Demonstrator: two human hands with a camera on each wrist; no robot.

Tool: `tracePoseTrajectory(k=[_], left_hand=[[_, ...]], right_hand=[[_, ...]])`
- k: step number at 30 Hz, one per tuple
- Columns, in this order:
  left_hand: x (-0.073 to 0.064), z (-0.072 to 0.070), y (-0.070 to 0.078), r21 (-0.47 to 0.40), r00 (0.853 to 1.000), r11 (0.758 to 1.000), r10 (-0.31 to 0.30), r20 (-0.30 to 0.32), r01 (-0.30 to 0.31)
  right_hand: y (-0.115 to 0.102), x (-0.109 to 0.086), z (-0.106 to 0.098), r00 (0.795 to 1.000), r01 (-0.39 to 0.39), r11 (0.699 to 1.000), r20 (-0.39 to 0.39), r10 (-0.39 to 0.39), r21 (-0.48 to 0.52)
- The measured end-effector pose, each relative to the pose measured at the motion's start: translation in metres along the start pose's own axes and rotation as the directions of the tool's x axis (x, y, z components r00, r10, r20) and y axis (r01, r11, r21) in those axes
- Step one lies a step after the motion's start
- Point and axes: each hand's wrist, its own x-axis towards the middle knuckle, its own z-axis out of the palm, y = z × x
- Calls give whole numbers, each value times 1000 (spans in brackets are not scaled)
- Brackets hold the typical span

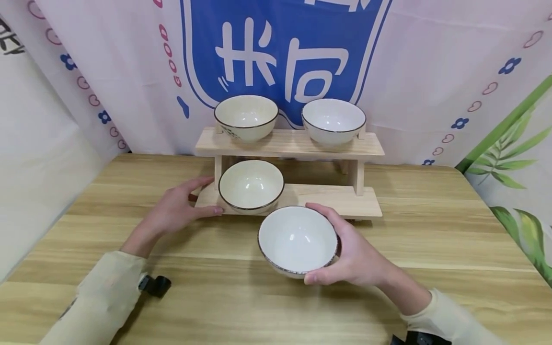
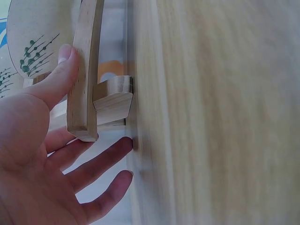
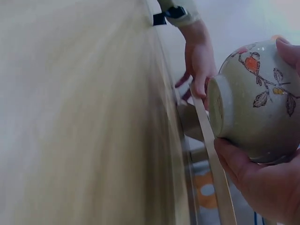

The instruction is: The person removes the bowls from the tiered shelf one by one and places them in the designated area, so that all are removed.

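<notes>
My right hand [image 1: 351,251] grips a white bowl [image 1: 297,239] by its right side, thumb at the near rim and fingers at the far side. It is held in front of the two-tier wooden stand [image 1: 327,199]. Orange fruit and leafy branches decorate the outside of this bowl [image 3: 262,93] in the right wrist view. My left hand [image 1: 183,203] holds the left end of the stand's lower board [image 2: 84,93], thumb on top, other fingers below and beside it. Near that thumb, a cream bowl [image 1: 251,186] with green sprigs sits on the lower board.
On the upper board stand a cream bowl [image 1: 246,117] at left and a white bowl [image 1: 334,120] at right. Behind the wood-grain table [image 1: 215,306] hangs a printed curtain [image 1: 414,62] with a blue emblem.
</notes>
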Motion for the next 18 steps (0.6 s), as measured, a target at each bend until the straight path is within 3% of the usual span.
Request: tracePoseTrajectory(k=[8,18], left_hand=[[1,0,0,4,1000,1000,9,-4,-9],[1,1,1,-3,1000,1000,17,-2,-17]], right_hand=[[-5,10,23,996,-73,993,63,67,94],[-6,26,54,990,-130,984,68,122,121]])
